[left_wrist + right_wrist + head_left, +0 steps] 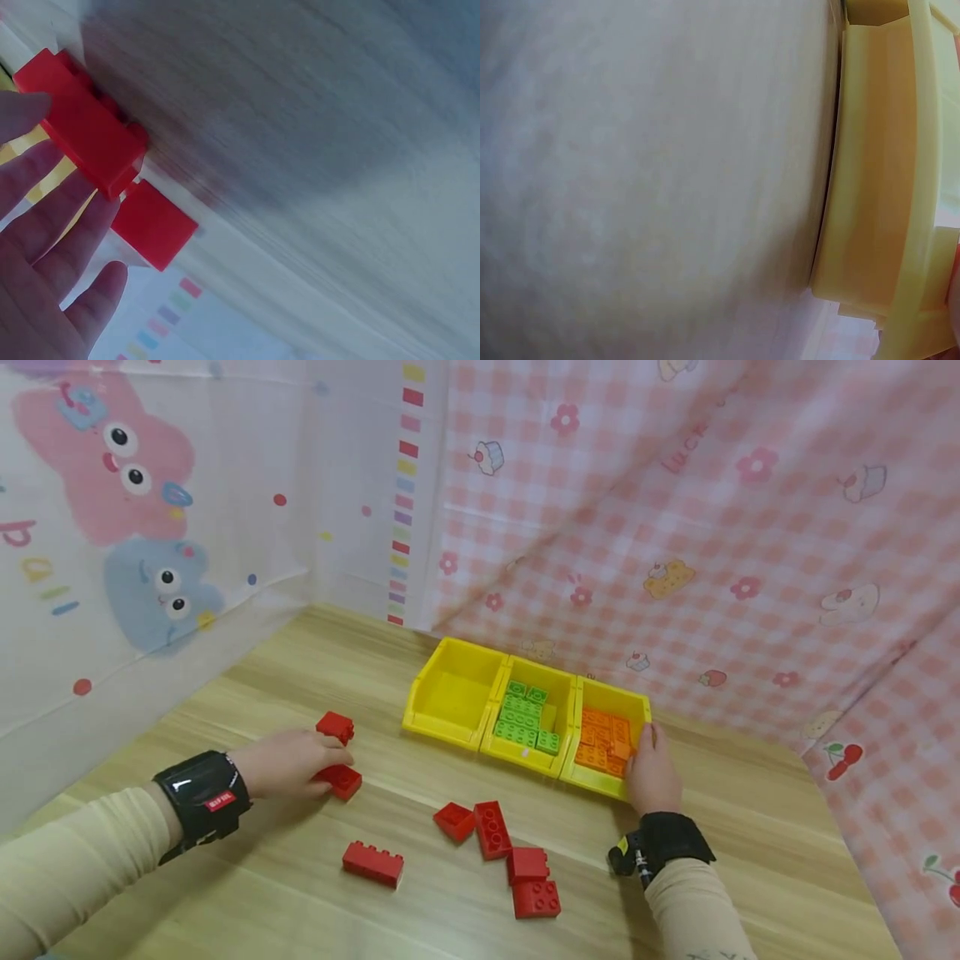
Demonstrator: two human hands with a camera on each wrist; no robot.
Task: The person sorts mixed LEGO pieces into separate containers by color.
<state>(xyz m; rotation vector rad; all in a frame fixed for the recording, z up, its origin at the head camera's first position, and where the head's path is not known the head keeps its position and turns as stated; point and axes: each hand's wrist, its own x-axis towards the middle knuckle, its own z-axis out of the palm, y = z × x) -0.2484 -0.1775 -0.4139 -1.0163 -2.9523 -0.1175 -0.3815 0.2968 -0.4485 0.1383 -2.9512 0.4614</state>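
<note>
My left hand (296,764) is at the left of the table, pinching a long red brick (90,127) between thumb and fingers. Part of that brick is covered by the hand in the head view. Just beyond it lies a smaller red brick (334,727), also visible past the fingertips in the left wrist view. On the right, my right hand (654,772) grips the outer side wall of a yellow bin (600,783) that holds orange bricks (602,739). Only a sliver of this hand enters the right wrist view, beside the bin's wall.
Two more yellow bins adjoin it: the middle bin (517,762) with green bricks (525,718), and the left bin (453,693). Several red bricks lie nearer on the wooden table (442,918), including a four-stud-long brick (372,863). Patterned cloth (570,527) hangs behind.
</note>
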